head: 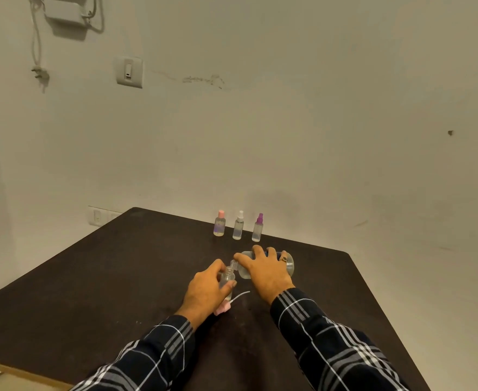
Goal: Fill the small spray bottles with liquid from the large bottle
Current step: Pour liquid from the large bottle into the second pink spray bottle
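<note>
Left hand (207,290) wraps uncapped spray bottle (228,277) to steady it; right hand (266,270) clasps large bottle (290,267), tipped w/ neck at its mouth for pouring.

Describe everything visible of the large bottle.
The large bottle is clear, plastic-looking, round-bodied and capless. It is tipped almost horizontal, base to the right, narrow neck pointing left at the open mouth of the small spray bottle held by the left hand. The right hand grips its body from above.
</note>
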